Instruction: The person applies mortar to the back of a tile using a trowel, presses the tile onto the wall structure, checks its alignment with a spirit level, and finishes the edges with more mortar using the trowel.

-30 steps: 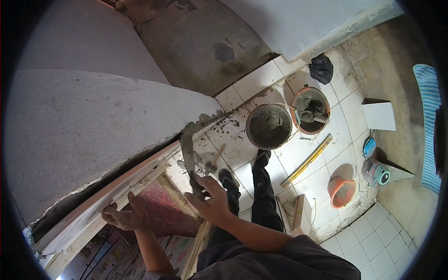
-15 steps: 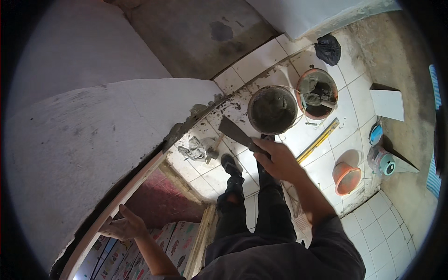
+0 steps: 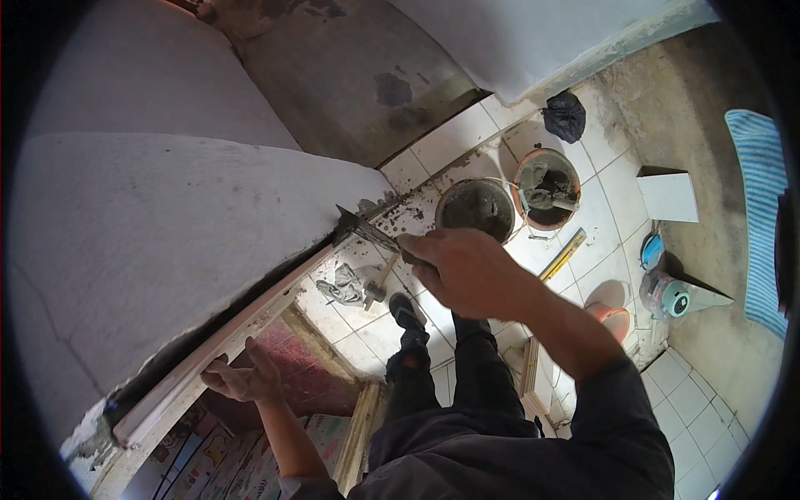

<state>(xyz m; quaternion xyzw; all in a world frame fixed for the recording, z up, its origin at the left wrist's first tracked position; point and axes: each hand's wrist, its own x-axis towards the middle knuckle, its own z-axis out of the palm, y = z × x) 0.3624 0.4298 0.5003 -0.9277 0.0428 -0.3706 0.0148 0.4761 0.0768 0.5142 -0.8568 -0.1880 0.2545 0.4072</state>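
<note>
My right hand [image 3: 462,271] is closed round the handle of a putty knife [image 3: 369,231] with a wide dark blade. Grey mortar smears show on the blade, whose tip reaches the end of the gap between the white wall [image 3: 208,200] and a wooden frame [image 3: 212,354]. My left hand [image 3: 246,379] is beside the frame, fingers apart and holding nothing; whether it touches the wood I cannot tell. Beyond my right hand stand a bucket of mortar [image 3: 475,208] and an orange-rimmed bucket of mortar [image 3: 546,187] with a tool lying in it.
On the white tiled floor lie a yellow level [image 3: 562,254], a crumpled grey bag [image 3: 342,286], a hammer [image 3: 373,293] and a black plastic bag [image 3: 565,117]. An orange pail [image 3: 612,321], a clear jug [image 3: 667,296] and a white tile [image 3: 669,197] are at the right.
My right hand has carried the putty knife left to the wall's edge at the frame. My left hand has moved up and right along the frame, and the view has shifted slightly.
</note>
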